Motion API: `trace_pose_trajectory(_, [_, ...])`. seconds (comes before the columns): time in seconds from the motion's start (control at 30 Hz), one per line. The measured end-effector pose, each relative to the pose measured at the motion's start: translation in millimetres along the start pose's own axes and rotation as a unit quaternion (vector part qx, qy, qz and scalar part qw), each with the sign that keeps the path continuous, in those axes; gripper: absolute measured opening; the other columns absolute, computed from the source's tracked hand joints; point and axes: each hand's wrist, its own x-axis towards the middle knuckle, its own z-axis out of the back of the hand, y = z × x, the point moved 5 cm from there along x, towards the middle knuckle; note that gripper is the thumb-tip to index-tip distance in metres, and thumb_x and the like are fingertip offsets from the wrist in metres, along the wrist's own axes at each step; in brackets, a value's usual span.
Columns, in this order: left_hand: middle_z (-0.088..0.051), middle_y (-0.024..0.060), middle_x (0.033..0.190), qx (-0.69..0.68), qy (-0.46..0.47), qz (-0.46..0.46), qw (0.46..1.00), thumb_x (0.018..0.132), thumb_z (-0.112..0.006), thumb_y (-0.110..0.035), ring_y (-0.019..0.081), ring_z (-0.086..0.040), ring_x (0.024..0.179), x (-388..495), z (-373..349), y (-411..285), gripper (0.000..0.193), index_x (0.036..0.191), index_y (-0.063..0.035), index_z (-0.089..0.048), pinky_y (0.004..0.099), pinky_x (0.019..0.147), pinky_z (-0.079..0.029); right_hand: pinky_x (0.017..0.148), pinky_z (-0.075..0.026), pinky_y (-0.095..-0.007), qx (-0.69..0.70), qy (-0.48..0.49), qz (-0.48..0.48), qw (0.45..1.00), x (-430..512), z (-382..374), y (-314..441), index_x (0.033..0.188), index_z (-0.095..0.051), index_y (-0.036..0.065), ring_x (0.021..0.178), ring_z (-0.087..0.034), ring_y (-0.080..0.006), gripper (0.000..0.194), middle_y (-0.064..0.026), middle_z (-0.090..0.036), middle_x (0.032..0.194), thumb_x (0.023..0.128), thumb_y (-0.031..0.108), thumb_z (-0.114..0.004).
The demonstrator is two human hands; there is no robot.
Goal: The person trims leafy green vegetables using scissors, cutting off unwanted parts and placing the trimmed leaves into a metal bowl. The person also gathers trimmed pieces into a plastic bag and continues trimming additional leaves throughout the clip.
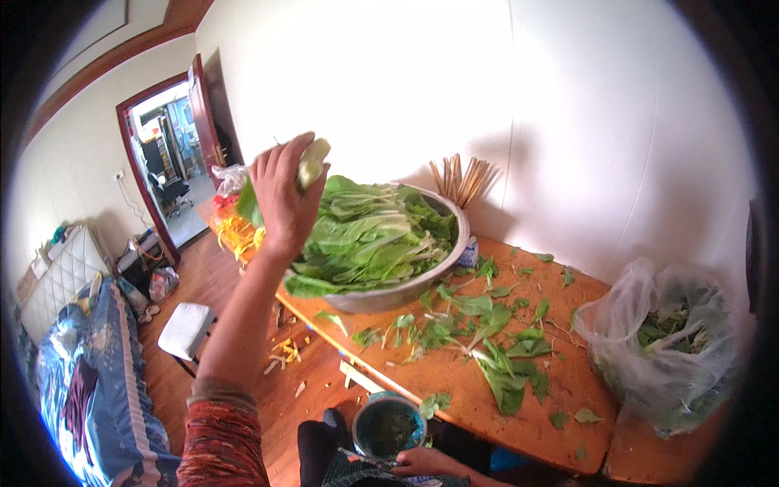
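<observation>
Raised over the left side of a wide metal basin [389, 298], my left hand [285, 192] is closed around a leafy green vegetable [313, 161]. Its pale stem end shows by the thumb and a green leaf hangs behind the hand. Long leafy greens [371, 231] lie heaped in the basin. Low at the front, near my lap, my right hand [426, 461] grips a thin tool [365, 456], perhaps a knife; its shape is unclear. Just beyond this hand stands a bucket [389, 426] with dark green scraps inside. Loose leaves [487, 322] are scattered over the orange wooden table [414, 371].
A clear plastic bag [663, 341] of greens stands at the table's right. Wooden sticks [464, 182] rise behind the basin, against the wall. Yellow strips [240, 236] lie at the table's far left. A white-topped stool [185, 329] stands on the floor at left.
</observation>
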Motion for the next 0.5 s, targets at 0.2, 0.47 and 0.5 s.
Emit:
trace_pose_trajectory(0.2, [-0.060,0.0051,0.109,0.067,0.137,-0.114,0.982,0.079,-0.071,-0.023,0.0242,-0.052,0.114,12,-183,32,0.048,0.123,-0.0210,-0.053,0.0535,0.106,-0.032,0.070,-0.049,-0.0470,0.038,-0.032,0.009,0.999,49,16,-29,0.090,-0.064,-0.001,0.078,-0.064,-0.0383,0.053,-0.0231,-0.064,0.081,0.089,0.050,-0.051])
trace_pose_trajectory(0.47, [-0.048,0.0159,0.137,-0.248,0.664,0.288,0.644,0.092,-0.048,-0.056,0.0281,-0.046,0.126,-173,-349,116,0.062,0.137,-0.0136,-0.045,0.0517,0.109,-0.030,0.070,-0.049,-0.0472,0.092,-0.047,-0.025,0.994,44,44,-54,0.089,-0.064,-0.001,0.078,-0.064,-0.0386,0.054,-0.0233,-0.064,0.081,0.088,0.052,-0.052])
trace_pose_trajectory(0.5, [-0.047,0.0163,0.139,-0.196,0.648,0.217,0.703,0.093,-0.045,-0.055,0.0288,-0.046,0.126,-170,-351,120,0.061,0.137,-0.0131,-0.046,0.0482,0.110,-0.030,0.070,-0.049,-0.0472,0.098,-0.049,-0.020,0.994,42,40,-54,0.089,-0.064,-0.001,0.078,-0.064,-0.0386,0.055,-0.0233,-0.065,0.081,0.088,0.052,-0.052])
